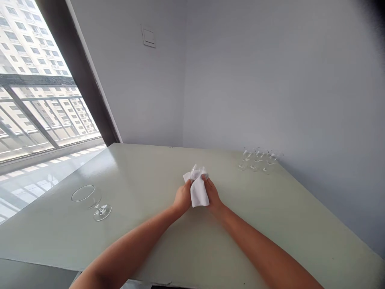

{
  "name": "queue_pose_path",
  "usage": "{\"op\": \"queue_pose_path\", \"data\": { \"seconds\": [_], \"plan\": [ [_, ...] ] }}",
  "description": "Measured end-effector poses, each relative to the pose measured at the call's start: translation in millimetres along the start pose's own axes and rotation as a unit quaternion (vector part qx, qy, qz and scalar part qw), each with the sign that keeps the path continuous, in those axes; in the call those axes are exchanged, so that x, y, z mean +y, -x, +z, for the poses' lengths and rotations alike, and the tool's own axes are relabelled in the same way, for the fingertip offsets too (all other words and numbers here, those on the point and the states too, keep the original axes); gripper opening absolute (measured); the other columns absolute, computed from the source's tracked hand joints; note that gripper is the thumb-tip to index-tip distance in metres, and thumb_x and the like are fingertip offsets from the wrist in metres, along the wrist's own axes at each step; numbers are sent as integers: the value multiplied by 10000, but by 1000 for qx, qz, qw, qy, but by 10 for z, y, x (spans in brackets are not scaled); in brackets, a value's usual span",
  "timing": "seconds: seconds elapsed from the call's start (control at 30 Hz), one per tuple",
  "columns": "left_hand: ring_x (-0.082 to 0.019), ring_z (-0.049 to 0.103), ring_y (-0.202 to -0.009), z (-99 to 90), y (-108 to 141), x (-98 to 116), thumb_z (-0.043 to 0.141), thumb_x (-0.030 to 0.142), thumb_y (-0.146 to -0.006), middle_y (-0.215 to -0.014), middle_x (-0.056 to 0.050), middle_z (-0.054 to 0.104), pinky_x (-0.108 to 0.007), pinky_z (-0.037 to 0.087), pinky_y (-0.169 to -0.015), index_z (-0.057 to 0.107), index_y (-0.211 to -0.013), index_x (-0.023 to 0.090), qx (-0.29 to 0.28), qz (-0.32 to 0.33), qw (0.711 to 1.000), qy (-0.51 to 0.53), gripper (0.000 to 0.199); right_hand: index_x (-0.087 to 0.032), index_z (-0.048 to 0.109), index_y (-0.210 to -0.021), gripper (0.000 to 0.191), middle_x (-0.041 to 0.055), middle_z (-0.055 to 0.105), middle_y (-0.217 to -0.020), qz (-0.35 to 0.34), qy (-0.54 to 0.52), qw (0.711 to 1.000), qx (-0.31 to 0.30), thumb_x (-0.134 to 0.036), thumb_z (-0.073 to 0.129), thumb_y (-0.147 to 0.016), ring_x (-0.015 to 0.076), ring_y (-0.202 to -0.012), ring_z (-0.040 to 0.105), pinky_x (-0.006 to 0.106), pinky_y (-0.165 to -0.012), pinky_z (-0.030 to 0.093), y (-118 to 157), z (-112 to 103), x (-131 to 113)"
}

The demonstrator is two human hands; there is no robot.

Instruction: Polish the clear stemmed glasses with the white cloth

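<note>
A white cloth (199, 194) hangs between my two hands above the middle of the table, draped around a clear glass (197, 171) whose upper part shows over the folds. My left hand (183, 197) is closed on the glass and cloth from the left, thumb on top. On the other side my right hand (213, 194) presses the cloth against the glass, its fingers partly hidden behind the fabric. The lower part of the glass is covered.
One stemmed glass (102, 212) stands at the left of the pale green table (144, 176). Three stemmed glasses (261, 155) are grouped at the back right near the wall. A window with a railing is at the left.
</note>
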State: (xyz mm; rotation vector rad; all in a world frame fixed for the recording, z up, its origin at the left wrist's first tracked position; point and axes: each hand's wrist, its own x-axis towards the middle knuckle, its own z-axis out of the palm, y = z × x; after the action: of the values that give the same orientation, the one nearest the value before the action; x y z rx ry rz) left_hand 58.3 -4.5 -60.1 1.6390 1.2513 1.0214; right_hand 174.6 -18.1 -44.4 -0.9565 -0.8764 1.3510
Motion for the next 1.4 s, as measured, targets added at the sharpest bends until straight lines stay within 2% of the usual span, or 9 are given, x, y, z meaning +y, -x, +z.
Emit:
{"op": "queue_pose_path", "data": {
  "seconds": [0.23, 0.33, 0.47, 0.57, 0.7, 0.87, 1.23, 1.33, 1.4],
  "plan": [
    [-242, 493, -864, 10, 85, 80, 494, 128, -713, -871, -104, 559, -355, 369, -763, 569, -824, 192, -11, 222, 952, -212, 149, -188, 585, -886, 363, 20, 641, -780, -29, 18, 999, 2, -427, 689, -633, 168, -728, 593, 282, -688, 453, 0, 43, 112],
    [-235, 476, -884, -55, 107, 145, 462, 132, -741, -903, -93, 553, -372, 361, -786, 584, -853, 200, 8, 236, 936, -262, 180, -173, 594, -806, 356, -2, 613, -677, -13, -7, 999, 48, -427, 714, -586, 148, -635, 567, 266, -608, 438, -102, -74, 52],
    [-198, 486, -893, -204, 24, 221, 459, 250, -804, -925, -61, 561, -359, 365, -828, 573, -905, 212, 91, 177, 966, -168, 157, -193, 571, -781, 321, -37, 550, -594, 38, -66, 996, 53, -447, 681, -618, 121, -543, 514, 247, -528, 407, -206, -218, -46],
    [-204, 516, -936, -280, -40, 250, 561, 383, -754, -1020, -73, 568, -345, 394, -822, 559, -1007, 208, 33, 54, 998, 22, 308, -204, 568, -770, 261, -32, 548, -595, 107, -79, 991, -25, -434, 642, -670, 124, -536, 515, 258, -535, 418, -206, -222, -3],
    [-200, 586, -822, -289, -53, 249, 622, 431, -707, -958, -111, 610, -326, 449, -737, 565, -1034, 150, -177, -92, 933, 301, 435, -183, 589, -717, 240, -5, 573, -615, 196, -93, 967, -133, -397, 670, -646, 147, -585, 550, 285, -585, 443, -135, -160, 126],
    [-175, 605, -721, -269, -71, 198, 710, 389, -622, -937, -113, 635, -298, 479, -655, 586, -882, 125, -153, -123, 902, 385, 390, -172, 601, -720, 254, 6, 594, -636, 213, -79, 958, -175, -365, 722, -607, 146, -582, 561, 293, -581, 461, -48, -98, 86],
    [-41, 438, -501, -582, -299, 114, 731, 350, -597, -852, -67, 658, -187, 351, -468, 568, -911, 142, -9, -94, 949, 301, 411, -156, 626, -718, 291, 15, 621, -643, 134, 9, 986, -96, -390, 730, -580, 142, -572, 563, 282, -584, 444, -173, -259, -52],
    [-23, 394, -480, -628, -340, 71, 725, 309, -613, -749, -42, 620, -169, 321, -437, 577, -859, 123, 17, -127, 920, 371, 342, -170, 628, -740, 297, 39, 617, -698, -33, 219, 974, -48, -460, 634, -675, 199, -694, 573, 331, -657, 439, -146, -272, -154],
    [-22, 404, -484, -601, -327, 37, 718, 274, -619, -665, -8, 572, -163, 335, -443, 578, -770, 121, 13, -153, 897, 415, 257, -185, 645, -775, 251, 67, 615, -816, -197, 389, 896, -86, -426, 610, -712, 240, -842, 546, 367, -763, 406, -72, -212, -195]
  ]
}}
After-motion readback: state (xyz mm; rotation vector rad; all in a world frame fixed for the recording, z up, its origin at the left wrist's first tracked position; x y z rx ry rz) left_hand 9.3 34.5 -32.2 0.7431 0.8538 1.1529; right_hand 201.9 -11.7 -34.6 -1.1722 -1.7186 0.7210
